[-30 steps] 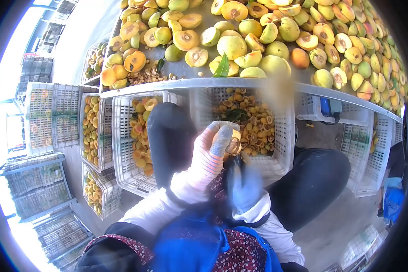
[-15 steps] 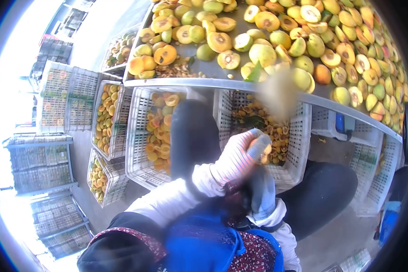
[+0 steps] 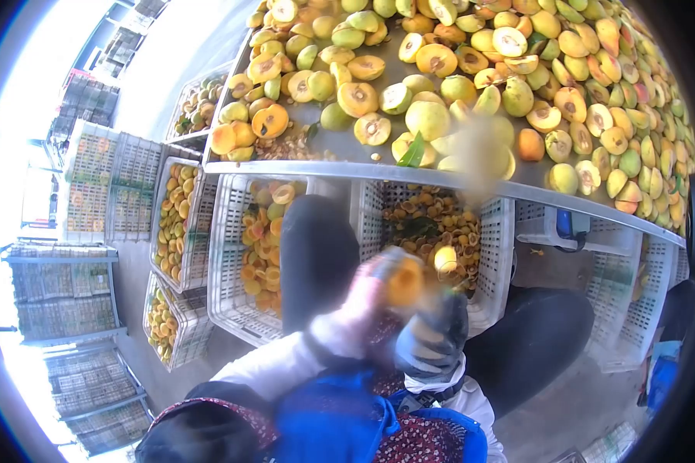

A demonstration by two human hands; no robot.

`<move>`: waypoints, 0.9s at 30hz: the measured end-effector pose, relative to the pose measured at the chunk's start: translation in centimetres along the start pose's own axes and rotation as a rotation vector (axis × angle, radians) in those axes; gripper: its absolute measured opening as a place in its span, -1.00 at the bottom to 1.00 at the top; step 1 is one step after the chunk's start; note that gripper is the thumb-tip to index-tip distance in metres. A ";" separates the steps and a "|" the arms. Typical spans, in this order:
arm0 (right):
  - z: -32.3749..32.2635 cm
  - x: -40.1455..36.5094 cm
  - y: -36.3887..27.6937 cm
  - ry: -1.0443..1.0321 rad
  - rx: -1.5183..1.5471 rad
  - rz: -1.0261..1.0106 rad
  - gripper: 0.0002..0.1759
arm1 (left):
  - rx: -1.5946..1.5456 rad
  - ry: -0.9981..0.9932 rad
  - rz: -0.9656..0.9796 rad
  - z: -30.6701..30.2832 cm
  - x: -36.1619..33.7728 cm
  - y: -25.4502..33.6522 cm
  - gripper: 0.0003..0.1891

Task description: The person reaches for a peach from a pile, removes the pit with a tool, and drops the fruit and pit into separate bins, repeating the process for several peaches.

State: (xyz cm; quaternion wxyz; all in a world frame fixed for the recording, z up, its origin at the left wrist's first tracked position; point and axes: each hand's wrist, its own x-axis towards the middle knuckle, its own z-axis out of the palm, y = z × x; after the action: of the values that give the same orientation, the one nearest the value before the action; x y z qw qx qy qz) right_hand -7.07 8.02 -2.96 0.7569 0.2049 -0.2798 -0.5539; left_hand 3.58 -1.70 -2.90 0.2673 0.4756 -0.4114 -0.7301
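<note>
Head view: we are grasping an orange fruit point(image 3: 404, 284) in our left hand point(image 3: 354, 302), with the fingers curling round it, and we are holding it above our lap, in front of the middle crate point(image 3: 498, 251). Our right hand point(image 3: 434, 336) is hovering just beside it, lower and to the right, but blur is hiding its fingertips, so we are failing to tell whether it is gripping anything. A bright yellow piece point(image 3: 445, 259) is showing to the right of the fruit, against the halves point(image 3: 421, 210) filling the middle crate; whether it is resting or hanging in the air, we are not managing to tell. Our left knee point(image 3: 318, 243) is standing between that crate and the left crate point(image 3: 222, 258), which is also holding fruit halves. Beyond, the table point(image 3: 336, 168) is bearing many whole and cut fruits point(image 3: 436, 60), and a green leaf point(image 3: 413, 150) is lying near its edge.
</note>
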 end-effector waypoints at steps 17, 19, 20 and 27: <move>-2.5 -1.0 -0.8 0.544 -1.139 -0.335 -0.84 | 1.970 -0.068 0.451 -2.3 18.5 13.7 -0.54; -1.9 -0.9 -0.9 0.556 -1.068 -0.330 -0.83 | 2.036 -0.171 0.272 -0.8 18.2 14.7 -0.58; -1.6 -0.8 -0.9 0.623 -1.048 -0.326 -0.79 | 1.961 -0.153 0.411 -0.7 16.9 14.6 -0.64; 1.7 1.3 0.6 0.868 -1.645 -0.502 -0.69 | 0.416 -0.080 0.167 0.3 4.5 7.0 -0.69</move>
State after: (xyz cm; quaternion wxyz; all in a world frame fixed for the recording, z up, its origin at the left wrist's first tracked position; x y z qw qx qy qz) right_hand -7.51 6.99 -1.05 0.5606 -0.1489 0.5523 -0.5987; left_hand 1.44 -8.74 1.04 0.2065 0.4553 -0.6013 -0.6234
